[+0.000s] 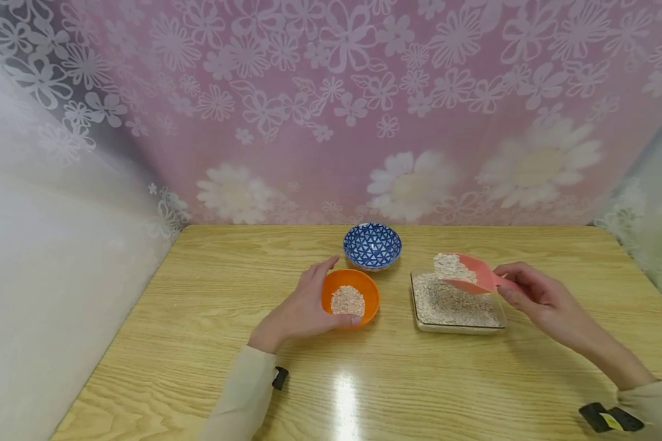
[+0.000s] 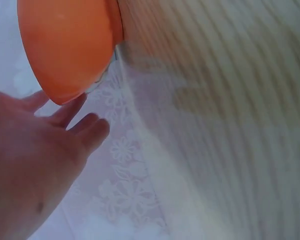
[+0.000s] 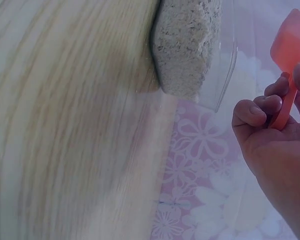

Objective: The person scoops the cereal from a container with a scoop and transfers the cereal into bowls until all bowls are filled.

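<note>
My right hand (image 1: 540, 300) grips the handle of a coral-pink scoop (image 1: 481, 275). A heap of oat flakes (image 1: 453, 267) fills the scoop, which is above a rectangular clear container (image 1: 463, 329) of oats. In the right wrist view, fingers curl round the scoop's handle (image 3: 285, 107). My left hand (image 1: 303, 309) holds an orange bowl (image 1: 371, 294) from its left side, thumb over the near rim and fingers along the far side. Inside that bowl lies a small mound of oats (image 1: 347, 301). The left wrist view shows the bowl's outside (image 2: 70, 50) beside the fingers.
Behind the orange bowl stands a blue-and-white patterned bowl (image 1: 372, 246). Everything sits on a wood-grain table (image 1: 226, 269). A pink floral curtain (image 1: 309, 135) rises at the table's back edge, with pale sheets at both sides.
</note>
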The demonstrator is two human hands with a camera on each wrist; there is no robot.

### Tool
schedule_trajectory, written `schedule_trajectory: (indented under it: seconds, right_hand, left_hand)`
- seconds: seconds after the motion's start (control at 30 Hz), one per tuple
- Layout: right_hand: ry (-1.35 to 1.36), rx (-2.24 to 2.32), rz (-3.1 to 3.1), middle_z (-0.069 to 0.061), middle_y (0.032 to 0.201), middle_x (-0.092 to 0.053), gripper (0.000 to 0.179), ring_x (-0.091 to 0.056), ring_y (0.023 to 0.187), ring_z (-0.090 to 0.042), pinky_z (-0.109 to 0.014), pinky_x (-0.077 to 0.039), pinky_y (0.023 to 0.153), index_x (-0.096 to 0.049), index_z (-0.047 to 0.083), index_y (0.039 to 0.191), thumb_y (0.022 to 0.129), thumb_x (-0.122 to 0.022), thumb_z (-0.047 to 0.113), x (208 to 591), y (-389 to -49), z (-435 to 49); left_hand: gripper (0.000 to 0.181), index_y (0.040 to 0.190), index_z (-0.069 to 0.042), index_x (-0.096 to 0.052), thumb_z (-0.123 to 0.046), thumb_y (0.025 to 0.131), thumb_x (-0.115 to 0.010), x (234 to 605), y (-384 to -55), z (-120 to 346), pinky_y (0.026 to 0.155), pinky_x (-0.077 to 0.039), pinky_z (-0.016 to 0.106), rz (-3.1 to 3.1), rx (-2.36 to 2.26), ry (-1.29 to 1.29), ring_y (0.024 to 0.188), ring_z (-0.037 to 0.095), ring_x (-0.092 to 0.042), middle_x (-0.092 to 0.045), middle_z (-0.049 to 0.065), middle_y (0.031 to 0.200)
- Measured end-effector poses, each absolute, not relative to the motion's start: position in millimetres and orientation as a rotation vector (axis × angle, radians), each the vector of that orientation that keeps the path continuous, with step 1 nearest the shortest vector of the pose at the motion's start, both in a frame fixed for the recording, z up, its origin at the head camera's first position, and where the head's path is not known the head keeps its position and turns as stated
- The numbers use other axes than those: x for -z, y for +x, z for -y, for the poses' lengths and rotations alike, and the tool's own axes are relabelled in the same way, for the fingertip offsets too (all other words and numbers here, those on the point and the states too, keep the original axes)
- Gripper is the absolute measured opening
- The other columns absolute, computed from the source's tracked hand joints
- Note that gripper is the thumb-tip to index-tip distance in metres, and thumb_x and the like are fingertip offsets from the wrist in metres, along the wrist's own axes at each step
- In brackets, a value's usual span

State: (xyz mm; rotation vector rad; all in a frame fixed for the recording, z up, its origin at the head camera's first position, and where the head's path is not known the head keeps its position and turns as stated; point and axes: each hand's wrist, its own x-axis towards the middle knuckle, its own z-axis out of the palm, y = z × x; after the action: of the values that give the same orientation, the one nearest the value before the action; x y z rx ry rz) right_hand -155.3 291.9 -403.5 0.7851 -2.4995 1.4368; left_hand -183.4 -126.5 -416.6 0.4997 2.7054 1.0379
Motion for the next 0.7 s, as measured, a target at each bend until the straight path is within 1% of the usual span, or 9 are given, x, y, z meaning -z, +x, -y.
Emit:
schedule_trajectory:
  seconds: [0.07, 0.17, 0.3, 0.43, 0.6, 0.7]
  right_hand:
    - [0.796, -1.432, 2.490, 0.007, 0.087, -0.057, 0.028, -0.046, 0.064, -0.012, -0.027, -0.037, 0.052, -0.059, -0.001, 0.121, 0.098, -0.053, -0.015, 402.7, -155.8, -288.9]
    - [0.812, -1.425, 2.486, 0.008, 0.087, -0.057, 0.028, -0.046, 0.064, -0.013, -0.026, -0.037, 0.051, -0.059, -0.001, 0.121, 0.097, -0.054, -0.015, 400.9, -157.0, -283.7]
    - [0.834, -1.416, 2.495, 0.008, 0.087, -0.057, 0.028, -0.046, 0.064, -0.013, -0.026, -0.037, 0.052, -0.060, 0.001, 0.120, 0.097, -0.056, -0.014, 398.3, -158.6, -275.8]
    - [0.865, -1.397, 2.502, 0.008, 0.087, -0.057, 0.028, -0.047, 0.063, -0.013, -0.026, -0.038, 0.052, -0.061, 0.004, 0.120, 0.097, -0.057, -0.013, 395.5, -160.6, -266.9]
    - [0.876, -1.372, 2.539, 0.010, 0.087, -0.057, 0.027, -0.046, 0.061, -0.011, -0.027, -0.039, 0.052, -0.062, 0.007, 0.120, 0.099, -0.057, -0.009, 391.6, -163.8, -254.0]
    - [0.857, -1.360, 2.603, 0.005, 0.086, -0.057, 0.024, -0.046, 0.061, -0.011, -0.028, -0.039, 0.052, -0.062, 0.011, 0.121, 0.102, -0.057, -0.002, 388.8, -166.3, -246.6]
  left_hand:
    - [0.122, 0.165, -0.032, -0.013, -0.068, 0.071, -0.082, 418.4, -185.0, 128.3, 0.113, -0.043, 0.060, -2.672, -1.035, 0.518, 0.150, 0.028, -0.032, -0.027, 0.002, 0.167]
    - [0.127, 0.166, -0.025, -0.011, -0.063, 0.070, -0.085, 420.9, -186.9, 129.4, 0.116, -0.040, 0.060, -2.629, -1.031, 0.550, 0.152, 0.031, -0.028, -0.025, 0.004, 0.169]
    - [0.127, 0.166, -0.022, -0.010, -0.059, 0.071, -0.087, 423.1, -188.2, 129.8, 0.118, -0.036, 0.061, -2.597, -1.017, 0.567, 0.154, 0.033, -0.024, -0.021, 0.005, 0.170]
    - [0.125, 0.166, -0.022, -0.011, -0.059, 0.073, -0.086, 423.6, -188.2, 129.9, 0.120, -0.034, 0.060, -2.582, -1.000, 0.571, 0.154, 0.033, -0.025, -0.021, 0.003, 0.170]
    - [0.122, 0.165, -0.024, -0.014, -0.059, 0.073, -0.085, 424.2, -189.8, 129.4, 0.120, -0.034, 0.059, -2.571, -0.990, 0.556, 0.152, 0.033, -0.030, -0.025, 0.002, 0.169]
    - [0.122, 0.165, -0.024, -0.015, -0.059, 0.072, -0.086, 425.4, -191.7, 128.9, 0.120, -0.035, 0.058, -2.569, -0.996, 0.549, 0.151, 0.033, -0.033, -0.029, 0.003, 0.168]
